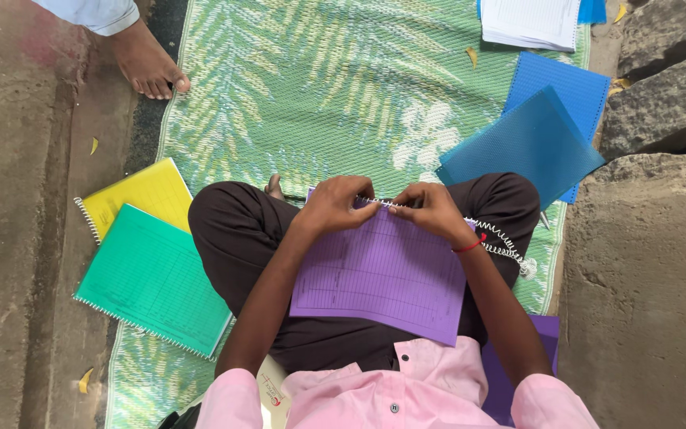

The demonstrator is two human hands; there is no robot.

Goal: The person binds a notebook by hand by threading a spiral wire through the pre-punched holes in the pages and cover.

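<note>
Ground of bare concrete is seen on the left, and rough stone blocks are seen on the right; between them a green woven mat with a pale leaf pattern is spread, and the person is seated on it with legs crossed. To the left, half on the mat, a yellow spiral-bound book is laid, and a green spiral-bound book is overlapped on its near edge. At the far right, blue plastic cover sheets are fanned on the mat, and a stack of white ruled pages is placed beyond them. A bare foot of another person is planted at the far left edge of the mat. A second purple sheet is partly hidden under the right forearm.

A purple ruled book is rested on the lap, its far edge lifted toward the hands. A white spiral wire is threaded along that far edge and is trailed off to the right over the knee. The left hand is curled over the far left corner, its fingers pressed onto the edge. The right hand is set just beside it, its fingers pinching the wire at the edge. Both forearms are angled inward from the pink shirt.
</note>
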